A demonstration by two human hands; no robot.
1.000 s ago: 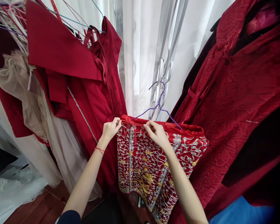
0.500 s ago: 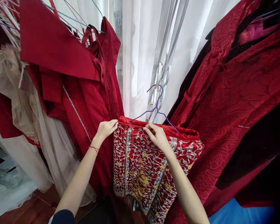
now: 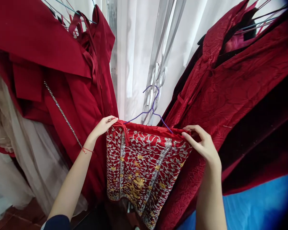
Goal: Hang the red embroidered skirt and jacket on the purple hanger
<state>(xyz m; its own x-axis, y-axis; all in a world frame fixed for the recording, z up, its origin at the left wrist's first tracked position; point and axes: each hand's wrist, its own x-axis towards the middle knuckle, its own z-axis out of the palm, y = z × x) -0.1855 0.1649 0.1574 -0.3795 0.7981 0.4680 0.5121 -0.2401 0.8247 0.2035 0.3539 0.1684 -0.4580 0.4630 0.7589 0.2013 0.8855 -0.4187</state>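
A red skirt [image 3: 141,163] stitched with silver and gold patterns hangs from a purple wire hanger [image 3: 151,108]. My left hand [image 3: 102,126] pinches the left end of its red waistband. My right hand [image 3: 203,143] grips the right end of the same waistband, fingers curled over the edge. The skirt is stretched flat between both hands. A red thread is tied around my left wrist.
Red satin dresses [image 3: 62,73] with a rhinestone strap hang at the left, beside a beige tulle gown [image 3: 4,111]. A dark red embossed robe [image 3: 242,86] hangs at the right. White curtains [image 3: 136,48] and metal hooks are behind. Blue fabric [image 3: 259,207] lies at the lower right.
My right hand slid from the middle of the waistband to its right end. The view shifted left and the skirt now sits lower left in frame.
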